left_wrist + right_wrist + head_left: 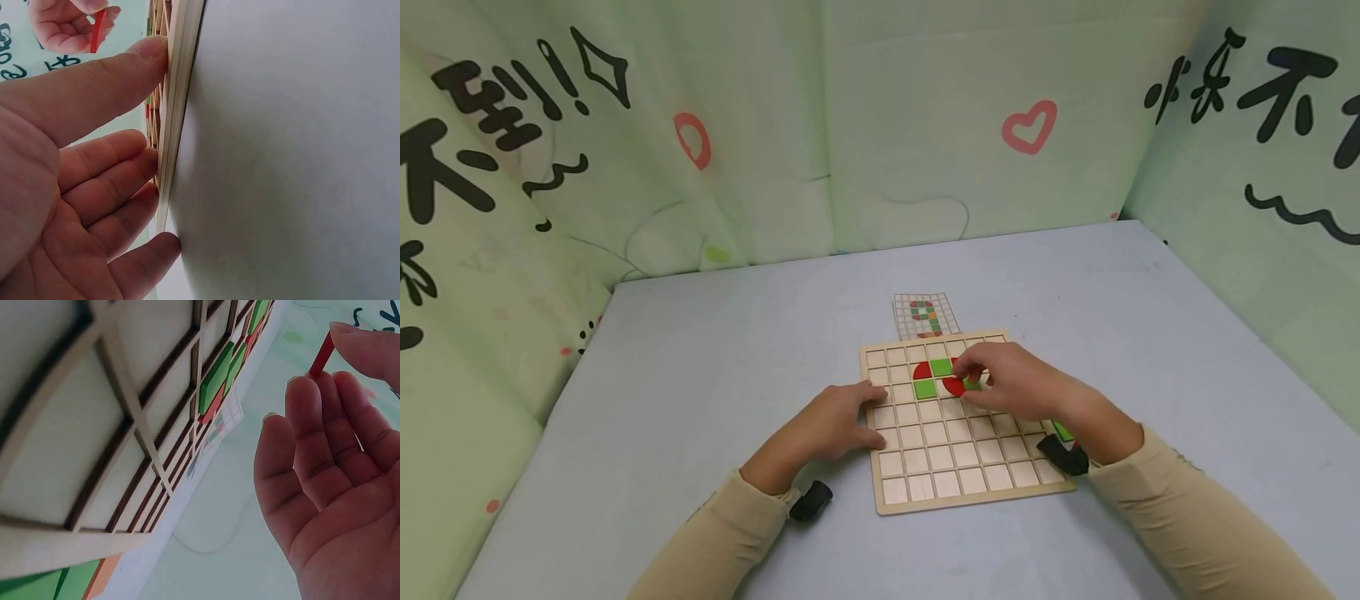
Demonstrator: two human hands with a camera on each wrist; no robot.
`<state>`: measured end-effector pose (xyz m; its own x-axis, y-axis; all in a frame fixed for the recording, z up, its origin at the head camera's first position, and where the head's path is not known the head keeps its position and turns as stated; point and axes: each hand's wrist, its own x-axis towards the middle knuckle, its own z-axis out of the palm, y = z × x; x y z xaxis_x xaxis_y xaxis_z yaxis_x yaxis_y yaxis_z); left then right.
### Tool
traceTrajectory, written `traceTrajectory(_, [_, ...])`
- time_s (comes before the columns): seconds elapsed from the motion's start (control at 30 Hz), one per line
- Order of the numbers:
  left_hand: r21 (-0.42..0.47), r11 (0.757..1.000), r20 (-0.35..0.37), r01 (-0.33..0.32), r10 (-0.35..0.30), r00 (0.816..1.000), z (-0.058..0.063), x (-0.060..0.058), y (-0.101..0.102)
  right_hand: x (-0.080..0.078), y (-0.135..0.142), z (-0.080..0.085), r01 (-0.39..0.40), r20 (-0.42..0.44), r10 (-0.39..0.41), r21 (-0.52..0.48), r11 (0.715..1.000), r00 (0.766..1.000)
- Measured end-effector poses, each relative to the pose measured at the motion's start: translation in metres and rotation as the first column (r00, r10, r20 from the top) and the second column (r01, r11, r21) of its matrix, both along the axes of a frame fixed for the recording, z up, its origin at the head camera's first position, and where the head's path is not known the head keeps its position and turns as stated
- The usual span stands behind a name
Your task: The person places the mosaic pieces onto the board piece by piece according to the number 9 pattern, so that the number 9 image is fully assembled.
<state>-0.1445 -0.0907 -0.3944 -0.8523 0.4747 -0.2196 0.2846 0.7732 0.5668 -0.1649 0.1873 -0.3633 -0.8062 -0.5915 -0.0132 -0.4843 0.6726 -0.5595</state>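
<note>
A wooden grid board lies on the table, with a red rounded tile and green square tiles in its upper cells. My right hand is over the board's upper right part. Between its thumb and fingertips it pinches a thin red tile, held off the grid and edge-on in the right wrist view. At the board's left edge, my left hand rests with thumb and fingers spread; its thumb touches the wooden rim. Part of the tile pattern is hidden behind the right hand.
Behind the board lies a pattern card showing a gridded figure in green, red and orange. Beside the board's right edge are green tiles and an orange tile, partly covered by the right wrist. Printed curtains surround the table.
</note>
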Motion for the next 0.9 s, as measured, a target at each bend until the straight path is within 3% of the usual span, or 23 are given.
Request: traceTrajectory(0.9, [0.004,1.0,-0.006,0.012,-0.012,1.0,0.002,0.001,-0.001,0.001,-0.025,-0.007,-0.037,0.052,0.037,-0.006,0.999,0.998])
